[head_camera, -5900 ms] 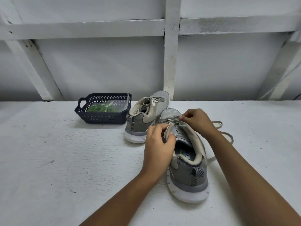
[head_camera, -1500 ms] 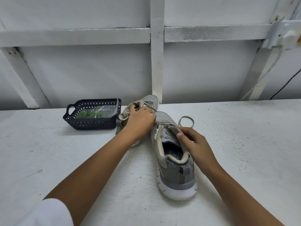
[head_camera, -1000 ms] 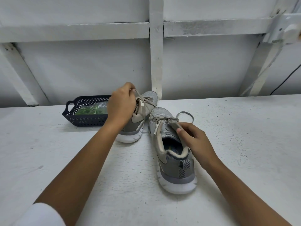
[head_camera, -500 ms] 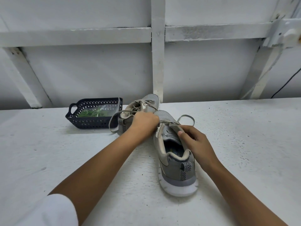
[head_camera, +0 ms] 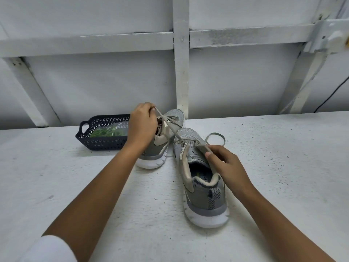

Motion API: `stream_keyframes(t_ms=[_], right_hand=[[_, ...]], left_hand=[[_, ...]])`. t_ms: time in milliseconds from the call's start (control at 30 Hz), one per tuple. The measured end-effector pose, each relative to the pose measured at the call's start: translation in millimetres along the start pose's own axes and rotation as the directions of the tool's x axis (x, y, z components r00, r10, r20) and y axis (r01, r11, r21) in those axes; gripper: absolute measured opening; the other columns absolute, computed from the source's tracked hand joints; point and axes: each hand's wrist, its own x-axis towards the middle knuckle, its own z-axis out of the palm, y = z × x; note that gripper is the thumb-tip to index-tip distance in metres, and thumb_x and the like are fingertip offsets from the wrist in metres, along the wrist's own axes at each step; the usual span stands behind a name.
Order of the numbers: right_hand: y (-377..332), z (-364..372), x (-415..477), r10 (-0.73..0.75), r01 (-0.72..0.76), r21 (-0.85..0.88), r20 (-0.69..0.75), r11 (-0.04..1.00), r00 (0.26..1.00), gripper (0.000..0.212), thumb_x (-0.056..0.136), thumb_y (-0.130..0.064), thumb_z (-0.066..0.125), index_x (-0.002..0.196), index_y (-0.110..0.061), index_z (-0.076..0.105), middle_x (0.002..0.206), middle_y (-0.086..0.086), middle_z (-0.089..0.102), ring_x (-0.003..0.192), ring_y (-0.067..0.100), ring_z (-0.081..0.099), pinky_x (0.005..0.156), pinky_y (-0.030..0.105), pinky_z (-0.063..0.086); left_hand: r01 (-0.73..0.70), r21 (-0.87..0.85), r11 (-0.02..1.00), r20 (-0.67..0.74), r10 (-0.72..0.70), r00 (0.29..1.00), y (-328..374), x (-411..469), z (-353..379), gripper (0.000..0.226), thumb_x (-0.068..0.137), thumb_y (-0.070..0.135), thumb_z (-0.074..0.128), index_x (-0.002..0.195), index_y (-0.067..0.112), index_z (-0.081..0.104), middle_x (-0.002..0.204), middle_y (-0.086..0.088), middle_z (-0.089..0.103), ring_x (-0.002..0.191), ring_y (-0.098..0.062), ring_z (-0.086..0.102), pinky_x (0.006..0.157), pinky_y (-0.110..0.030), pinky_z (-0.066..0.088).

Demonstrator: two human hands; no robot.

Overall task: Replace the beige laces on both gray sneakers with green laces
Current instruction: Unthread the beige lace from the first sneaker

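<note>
While the beige lace (head_camera: 170,127) stretches taut from the near sneaker (head_camera: 204,186) toward 11 o'clock, your left hand (head_camera: 142,125) pinches its end in its grip, held high and hiding part of the far sneaker (head_camera: 162,146). Your right hand (head_camera: 224,163) pinches the near sneaker's upper edge. Two sneakers stand on the counter (head_camera: 283,167); one basket (head_camera: 98,142) at 10 o'clock holds green laces (head_camera: 107,131).

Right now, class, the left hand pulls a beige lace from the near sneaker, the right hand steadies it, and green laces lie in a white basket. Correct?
One slip: the head view shows the basket is dark blue, not white. The left hand does pull a beige lace from the near sneaker, the right hand steadies it, and green laces lie in that basket.
</note>
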Motion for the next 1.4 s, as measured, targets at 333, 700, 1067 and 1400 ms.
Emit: stream_keyframes(t_ms=[333, 700, 1067, 1400], right_hand=[[-14, -6, 8, -0.041, 0.049, -0.301, 0.032, 0.952, 0.999, 0.017, 0.094, -0.035, 0.052, 0.099, -0.028, 0.067, 0.096, -0.014, 0.067, 0.090, -0.007, 0.058, 0.075, 0.009, 0.041], [-69, 13, 49, -0.131, 0.225, -0.247, 0.347, 0.942, 0.929, 0.028, 0.089, -0.010, 0.051, 0.097, -0.032, 0.066, 0.075, 0.012, 0.070, 0.061, 0.015, 0.054, 0.059, 0.024, 0.041], [-91, 8, 96, -0.417, 0.348, -0.307, -0.199, 0.886, 0.887, 0.016, 0.091, -0.011, 0.047, 0.090, -0.018, 0.062, 0.071, -0.003, 0.059, 0.066, 0.023, 0.065, 0.061, 0.034, 0.054], [-54, 23, 85, -0.511, 0.490, -0.421, 0.071, 0.763, 0.856, 0.013, 0.081, -0.007, 0.065, 0.085, -0.015, 0.074, 0.091, -0.003, 0.060, 0.079, -0.003, 0.053, 0.072, 0.003, 0.033]], left_hand=[[0.361, -0.543, 0.758, 0.404, -0.142, 0.904, 35, -9, -17, 0.026, 0.100, 0.008, 0.039, 0.085, 0.014, 0.060, 0.079, -0.002, 0.061, 0.068, -0.015, 0.065, 0.073, -0.035, 0.052], [0.528, -0.573, 0.627, 0.767, 0.184, 0.614, 73, -31, -28, 0.012, 0.097, -0.001, 0.041, 0.101, 0.010, 0.039, 0.063, -0.003, 0.054, 0.045, -0.011, 0.043, 0.042, -0.021, 0.037], [0.601, -0.469, 0.647, 0.839, 0.113, 0.533, 61, -40, -27, 0.024, 0.100, 0.021, 0.039, 0.094, 0.006, 0.058, 0.053, 0.002, 0.047, 0.039, -0.006, 0.034, 0.036, -0.016, 0.027], [0.707, -0.652, 0.275, 0.758, 0.254, 0.601, 84, -6, -41, 0.029, 0.092, 0.033, 0.042, 0.073, 0.018, 0.058, 0.049, 0.010, 0.033, 0.036, 0.000, 0.024, 0.036, -0.013, 0.011]])
